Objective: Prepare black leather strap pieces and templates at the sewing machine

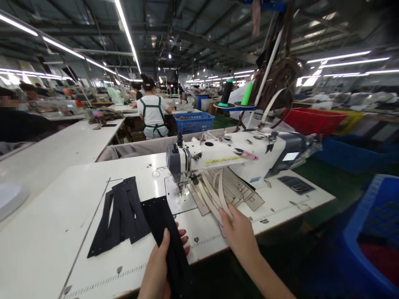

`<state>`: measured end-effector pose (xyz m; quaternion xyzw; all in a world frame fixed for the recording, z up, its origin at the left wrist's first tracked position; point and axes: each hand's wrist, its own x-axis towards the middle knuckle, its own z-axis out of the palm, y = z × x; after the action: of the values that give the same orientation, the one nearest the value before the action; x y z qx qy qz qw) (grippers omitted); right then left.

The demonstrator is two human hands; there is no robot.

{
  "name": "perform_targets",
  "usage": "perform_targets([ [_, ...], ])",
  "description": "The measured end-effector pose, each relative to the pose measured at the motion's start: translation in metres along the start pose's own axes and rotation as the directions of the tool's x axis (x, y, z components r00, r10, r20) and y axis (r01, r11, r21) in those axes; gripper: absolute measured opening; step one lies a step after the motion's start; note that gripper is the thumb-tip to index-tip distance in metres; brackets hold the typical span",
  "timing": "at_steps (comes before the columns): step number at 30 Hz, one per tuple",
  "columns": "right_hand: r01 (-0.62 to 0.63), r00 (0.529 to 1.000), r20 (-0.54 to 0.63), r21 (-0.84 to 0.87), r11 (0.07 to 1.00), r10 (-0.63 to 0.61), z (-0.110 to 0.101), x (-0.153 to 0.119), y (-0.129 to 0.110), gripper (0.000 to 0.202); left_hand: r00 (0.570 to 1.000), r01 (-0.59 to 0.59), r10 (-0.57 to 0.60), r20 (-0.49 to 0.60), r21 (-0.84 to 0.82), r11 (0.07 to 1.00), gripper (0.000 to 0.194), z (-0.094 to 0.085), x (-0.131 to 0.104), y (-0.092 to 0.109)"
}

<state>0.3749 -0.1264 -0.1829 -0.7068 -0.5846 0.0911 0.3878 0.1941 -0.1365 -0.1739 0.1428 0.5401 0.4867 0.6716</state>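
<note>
View from 1 head-worn camera, facing forward and downward. Left hand (pixel 163 263) and right hand (pixel 238 228) appear close, below centre.

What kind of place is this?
Probably a sewing factory or large workshop. An industrial-looking sewing machine sits on the worktable, a black thread spool and green thread spool stand behind it, and a co-worker is at another table in a big hall.

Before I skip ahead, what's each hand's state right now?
Left hand: closed, holding black strip between thumb and fingers.
Right hand: closed, pinching pale strip.
</note>
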Motion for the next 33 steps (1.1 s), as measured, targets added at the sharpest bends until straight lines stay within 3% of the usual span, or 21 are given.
perform_targets([
  [2, 0.174, 0.981, -0.071, -0.071, 0.982, -0.179, -0.01, -0.023, 0.0, 0.026, 0.999, 0.032, -0.032, 0.025, -0.022, 0.999, 0.031, 0.006, -0.005, -0.005],
  [4, 0.37, 0.91, -0.129, -0.182, 0.911, -0.395, -0.014, -0.045, -0.003, 0.023, 0.987, 0.113, -0.105, 0.118, -0.055, 0.992, 0.035, 0.013, -0.01, -0.011],
  [6, 0.516, 0.827, -0.104, -0.249, 0.82, -0.552, -0.011, -0.059, -0.009, 0.027, 0.957, 0.168, -0.139, 0.254, -0.096, 0.981, 0.044, 0.017, -0.015, -0.018],
  [8, 0.617, 0.771, -0.02, -0.228, 0.753, -0.637, -0.005, -0.067, -0.018, 0.031, 0.945, 0.158, -0.115, 0.307, -0.121, 0.98, 0.053, 0.018, -0.019, -0.022],
  [12, 0.761, 0.649, 0.089, -0.076, 0.645, -0.756, 0.004, -0.07, -0.029, 0.035, 0.984, -0.036, 0.046, 0.171, -0.061, 0.997, 0.039, 0.005, -0.02, -0.014],
  [15, 0.84, 0.537, 0.1, 0.027, 0.542, -0.838, 0.005, -0.065, -0.029, 0.049, 0.982, -0.138, 0.135, 0.128, 0.013, 0.99, 0.03, -0.013, -0.015, 0.008],
  [17, 0.824, 0.551, 0.078, 0.102, 0.557, -0.831, 0.008, -0.059, -0.032, 0.044, 0.975, -0.21, 0.202, 0.095, 0.08, 0.974, 0.027, -0.024, -0.01, 0.029],
  [20, 0.732, 0.652, 0.031, 0.236, 0.639, -0.758, 0.022, -0.045, -0.051, 0.032, 0.942, -0.337, 0.329, 0.07, 0.22, 0.915, 0.027, -0.031, 0.001, 0.059],
  [23, 0.645, 0.716, 0.008, 0.375, 0.666, -0.698, 0.051, -0.023, -0.084, 0.029, 0.913, -0.402, 0.401, 0.081, 0.358, 0.843, 0.037, -0.032, 0.021, 0.084],
  [25, 0.576, 0.75, 0.076, 0.412, 0.706, -0.657, 0.079, -0.007, -0.104, 0.031, 0.882, -0.44, 0.467, 0.06, 0.457, 0.773, 0.041, -0.037, 0.036, 0.097],
  [28, 0.467, 0.802, 0.234, 0.328, 0.821, -0.55, 0.125, 0.01, -0.117, 0.034, 0.773, -0.462, 0.632, -0.047, 0.642, 0.613, 0.051, -0.06, 0.057, 0.108],
  [31, 0.423, 0.818, 0.296, 0.271, 0.864, -0.494, 0.163, 0.012, -0.124, 0.036, 0.641, -0.377, 0.752, -0.155, 0.79, 0.484, 0.069, -0.098, 0.072, 0.112],
  [33, 0.406, 0.822, 0.317, 0.258, 0.877, -0.474, 0.18, 0.005, -0.134, 0.038, 0.621, -0.304, 0.763, -0.178, 0.843, 0.444, 0.068, -0.121, 0.081, 0.113],
])
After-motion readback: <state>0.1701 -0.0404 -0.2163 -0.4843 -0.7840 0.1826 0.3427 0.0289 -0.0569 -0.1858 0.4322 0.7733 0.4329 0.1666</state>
